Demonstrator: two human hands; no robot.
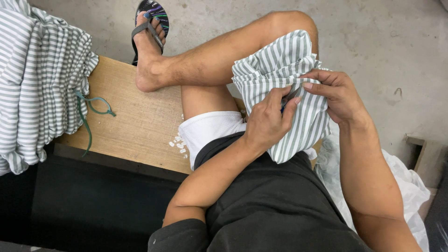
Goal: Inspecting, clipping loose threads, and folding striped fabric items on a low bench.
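A green-and-white striped garment (pixel 280 70) is draped over my raised knee. My left hand (pixel 268 121) is closed on a small dark tool at the cloth, most of it hidden by the fingers. My right hand (pixel 338 95) pinches a fold of the striped cloth just right of that tool. Both hands touch the cloth and sit close together.
A pile of the same striped garments (pixel 39 79) lies on the wooden bench (pixel 135 126) at left, with a green cord (pixel 93 107) and small white scraps (pixel 179 142) beside it. My foot in a sandal (pixel 149 28) rests at the bench's far edge. A white plastic bag (pixel 406 186) lies at right on the concrete floor.
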